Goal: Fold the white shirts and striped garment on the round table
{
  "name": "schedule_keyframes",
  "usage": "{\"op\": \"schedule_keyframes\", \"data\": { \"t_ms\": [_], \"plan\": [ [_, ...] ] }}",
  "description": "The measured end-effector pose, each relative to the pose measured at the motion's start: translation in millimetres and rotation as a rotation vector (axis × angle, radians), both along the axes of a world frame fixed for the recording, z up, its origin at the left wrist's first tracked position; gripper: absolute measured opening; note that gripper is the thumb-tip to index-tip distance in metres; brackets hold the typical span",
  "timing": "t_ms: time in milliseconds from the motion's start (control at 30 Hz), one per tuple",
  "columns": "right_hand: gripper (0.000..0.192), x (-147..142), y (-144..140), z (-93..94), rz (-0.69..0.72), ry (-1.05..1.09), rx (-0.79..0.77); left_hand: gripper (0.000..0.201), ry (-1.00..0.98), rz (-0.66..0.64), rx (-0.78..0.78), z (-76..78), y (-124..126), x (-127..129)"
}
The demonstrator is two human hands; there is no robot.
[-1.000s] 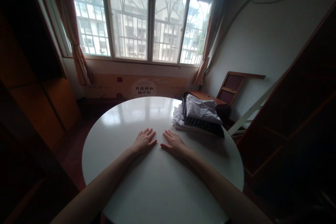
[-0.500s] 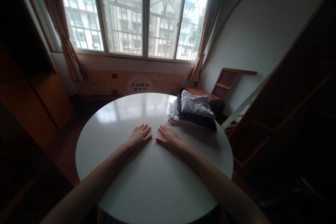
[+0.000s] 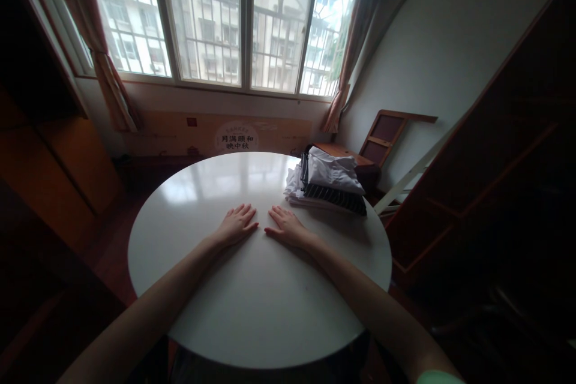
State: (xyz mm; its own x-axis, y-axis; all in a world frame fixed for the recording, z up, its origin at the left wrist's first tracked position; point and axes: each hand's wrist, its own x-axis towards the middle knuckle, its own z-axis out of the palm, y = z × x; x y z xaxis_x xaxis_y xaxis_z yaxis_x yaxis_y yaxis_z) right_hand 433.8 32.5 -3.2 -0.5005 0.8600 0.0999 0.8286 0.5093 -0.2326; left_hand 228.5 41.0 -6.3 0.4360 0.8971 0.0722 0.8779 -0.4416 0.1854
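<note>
Both of my hands lie palm down on a round white table (image 3: 252, 312), a small gap between their thumbs. My left hand (image 3: 236, 224) is open, its fingers stretched forward and holding nothing. My right hand (image 3: 287, 225) rests open in the same way, just to the right of it. Beyond the right hand, at the table's far right, sits a stack of folded clothes: a white garment (image 3: 335, 169) on top, a dark striped one (image 3: 335, 197) under it, and more white cloth (image 3: 293, 186) at the left and below.
A wooden cabinet or box (image 3: 346, 153) and a tilted brown wooden frame (image 3: 382, 135) stand behind the table at the right. A barred window (image 3: 202, 24) with tied curtains (image 3: 105, 78) fills the far wall. Dark furniture (image 3: 450, 204) flanks the right side.
The view has shifted slightly, so the table and clothes appear a little higher. A bit of green sleeve now shows at the lower right. My hands stay flat on the table.
</note>
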Motion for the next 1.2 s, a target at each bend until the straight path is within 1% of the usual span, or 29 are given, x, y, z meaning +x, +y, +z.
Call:
{"op": "schedule_keyframes", "data": {
  "t_ms": [200,567,1033,1200],
  "plan": [
    [0.070,-0.3,-0.3,1.0,0.004,-0.011,0.000,0.057,0.003,-0.002,0.001,2.2,-1.5,0.7],
    [0.066,0.4,0.4,2.0,0.018,-0.017,0.023,0.057,0.005,-0.011,-0.011,1.5,-0.4,-1.5],
    [0.068,0.7,0.1,2.4,0.013,-0.016,0.005,0.058,-0.009,-0.024,0.000,0.2,0.7,-2.4],
    [0.067,0.9,0.1,2.7,0.016,-0.011,0.009,0.056,-0.016,-0.021,-0.007,2.1,-1.0,-1.8]
  ]
}}
